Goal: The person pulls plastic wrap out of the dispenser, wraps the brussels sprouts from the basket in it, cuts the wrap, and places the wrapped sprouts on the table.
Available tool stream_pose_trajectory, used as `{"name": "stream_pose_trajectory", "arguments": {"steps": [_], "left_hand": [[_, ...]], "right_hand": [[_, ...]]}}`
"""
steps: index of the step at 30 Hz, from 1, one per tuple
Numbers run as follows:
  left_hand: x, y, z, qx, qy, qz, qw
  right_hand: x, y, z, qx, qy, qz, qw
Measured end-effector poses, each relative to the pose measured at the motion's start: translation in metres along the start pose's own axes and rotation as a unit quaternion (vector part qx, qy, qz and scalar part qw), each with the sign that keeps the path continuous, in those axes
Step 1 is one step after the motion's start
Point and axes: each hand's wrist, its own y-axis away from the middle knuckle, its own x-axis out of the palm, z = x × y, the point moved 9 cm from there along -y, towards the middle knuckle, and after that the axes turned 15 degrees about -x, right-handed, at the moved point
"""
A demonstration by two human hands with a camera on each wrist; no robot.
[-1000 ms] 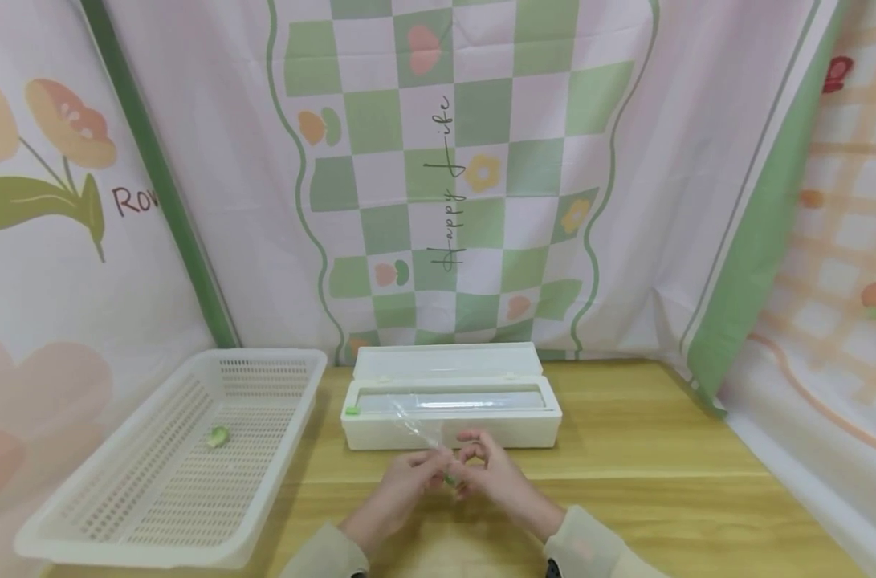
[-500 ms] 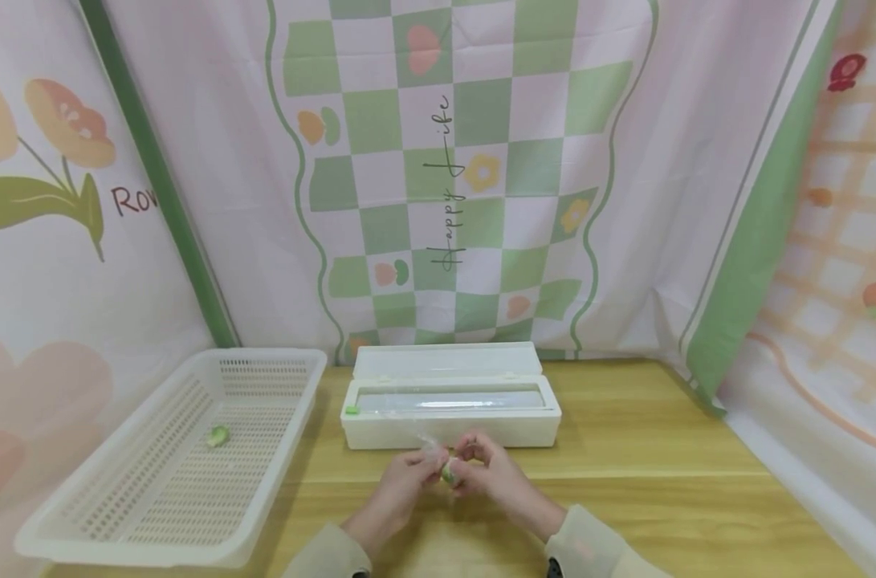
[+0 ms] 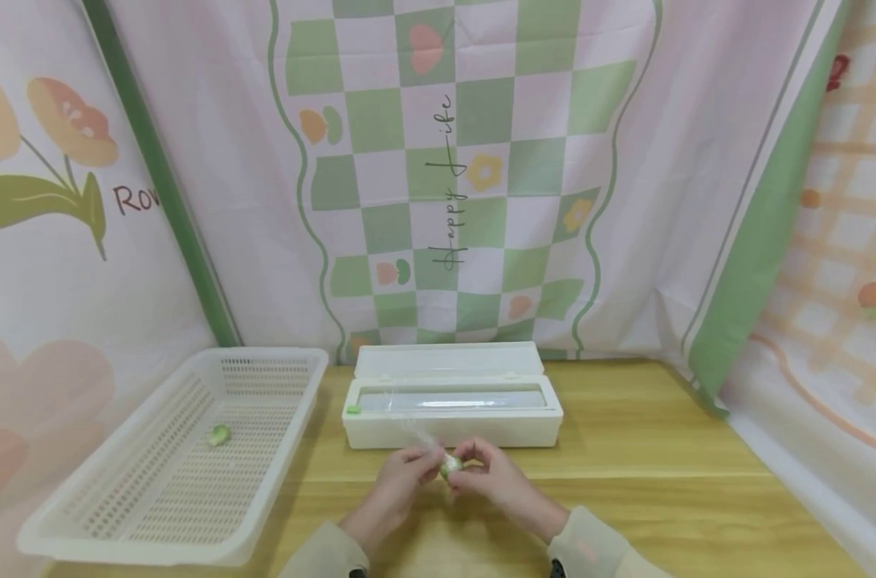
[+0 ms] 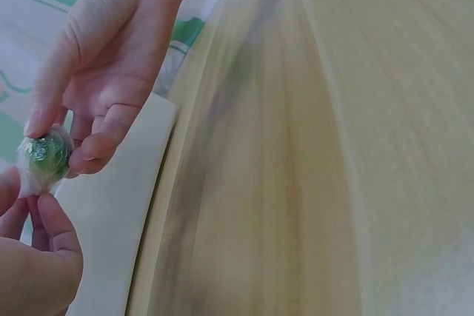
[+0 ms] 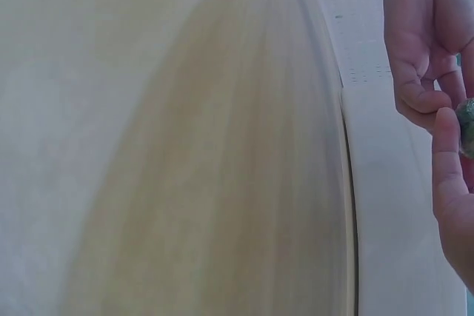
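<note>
A Brussels sprout wrapped in clear plastic film is held between both hands over the table. My left hand pinches the gathered film at the sprout's left side. My right hand grips the sprout between thumb and fingers. In the left wrist view the green sprout shows through wrinkled film, the left hand below it and the right hand above. Only part of the sprout enters the right wrist view. Just beyond the hands stands a white film dispenser box, its lid raised.
A white perforated basket stands at the left, with another Brussels sprout inside. A small green slider sits at the dispenser's left end. The wooden table meets a patterned curtain behind.
The loose film, spread up over the dispenser earlier, is now gathered into a thinner tail. The right fingers have shifted around the sprout, which shows more between the hands.
</note>
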Motion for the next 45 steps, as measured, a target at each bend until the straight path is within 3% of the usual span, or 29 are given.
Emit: {"name": "stream_pose_trajectory", "arguments": {"steps": [5,21,37,45], "left_hand": [[-0.001,0.001,0.001,-0.004,0.002,0.001,1.0],[-0.002,0.003,0.0,0.007,-0.072,-0.008,0.9974],[0.007,0.007,0.0,0.027,-0.088,0.055,0.9942],[0.017,0.008,0.002,0.016,-0.097,0.115,0.9885]], "right_hand": [[-0.002,0.001,-0.001,0.005,0.0,-0.003,1.0],[-0.007,0.003,-0.002,0.025,0.0,-0.023,0.999],[-0.009,0.001,-0.001,0.027,0.004,-0.029,0.999],[-0.011,0.002,-0.004,0.041,0.008,-0.032,0.999]]}}
